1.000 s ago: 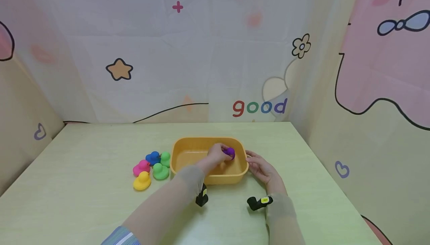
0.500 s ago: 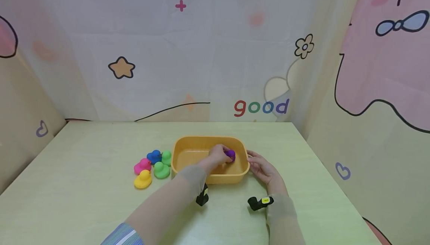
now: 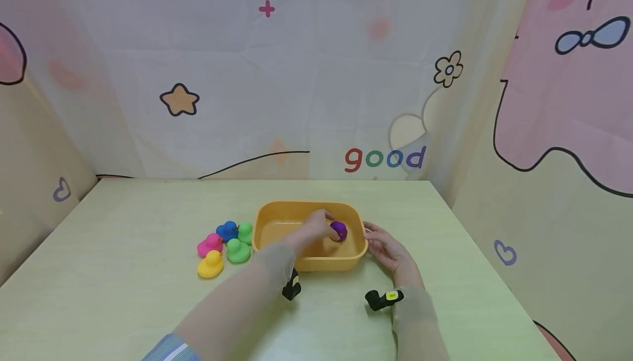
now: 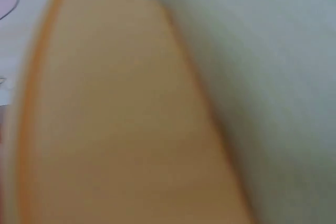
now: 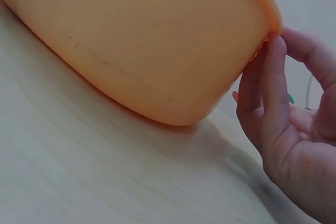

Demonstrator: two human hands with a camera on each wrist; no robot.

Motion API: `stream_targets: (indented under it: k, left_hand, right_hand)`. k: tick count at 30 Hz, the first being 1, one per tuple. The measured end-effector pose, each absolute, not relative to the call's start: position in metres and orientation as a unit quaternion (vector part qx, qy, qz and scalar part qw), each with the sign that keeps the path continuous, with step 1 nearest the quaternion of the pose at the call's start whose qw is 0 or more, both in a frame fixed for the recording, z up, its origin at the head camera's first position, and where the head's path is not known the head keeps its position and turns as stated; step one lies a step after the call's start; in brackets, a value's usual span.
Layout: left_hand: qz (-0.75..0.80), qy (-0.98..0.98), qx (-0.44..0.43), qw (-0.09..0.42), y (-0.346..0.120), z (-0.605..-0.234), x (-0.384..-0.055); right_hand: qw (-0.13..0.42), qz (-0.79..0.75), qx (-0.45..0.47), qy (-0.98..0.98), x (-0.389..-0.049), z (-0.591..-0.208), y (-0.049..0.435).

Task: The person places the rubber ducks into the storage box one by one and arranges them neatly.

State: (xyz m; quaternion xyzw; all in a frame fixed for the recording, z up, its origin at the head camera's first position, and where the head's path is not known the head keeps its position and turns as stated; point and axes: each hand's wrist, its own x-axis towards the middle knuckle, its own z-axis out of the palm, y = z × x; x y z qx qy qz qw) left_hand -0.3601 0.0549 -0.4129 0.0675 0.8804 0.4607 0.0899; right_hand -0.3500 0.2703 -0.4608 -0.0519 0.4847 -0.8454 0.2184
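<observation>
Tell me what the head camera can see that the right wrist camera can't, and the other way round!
Only the head view: the blue duck, pink duck, yellow duck, two green ducks, the left hand by a purple toy inside the yellow tub, and the wall's star.

Only the right wrist view: faint dark marks on the tub's outside.

Both: the tub, the table and the right hand touching the tub's rim.
</observation>
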Motion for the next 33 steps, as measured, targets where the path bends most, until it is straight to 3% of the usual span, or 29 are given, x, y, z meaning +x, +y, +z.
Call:
stream_targets:
  k: [15,23,33]
  left_hand:
    - [0.445,0.883,0.14,0.05,-0.028,-0.357,-0.338]
    - [0.44,0.892,0.105,0.006,-0.087,-0.35,-0.325]
    - [0.477,0.878,0.02,0.009,-0.146,-0.371,-0.314]
  right_hand:
    - [0.216,-0.83,-0.045,0.512,-0.351,-0.457,0.264]
    - [0.22,-0.84,-0.048,0.494,-0.35,-0.457,0.264]
    - [0.222,-0.844,-0.04,0.487,-0.349,-0.459,0.266]
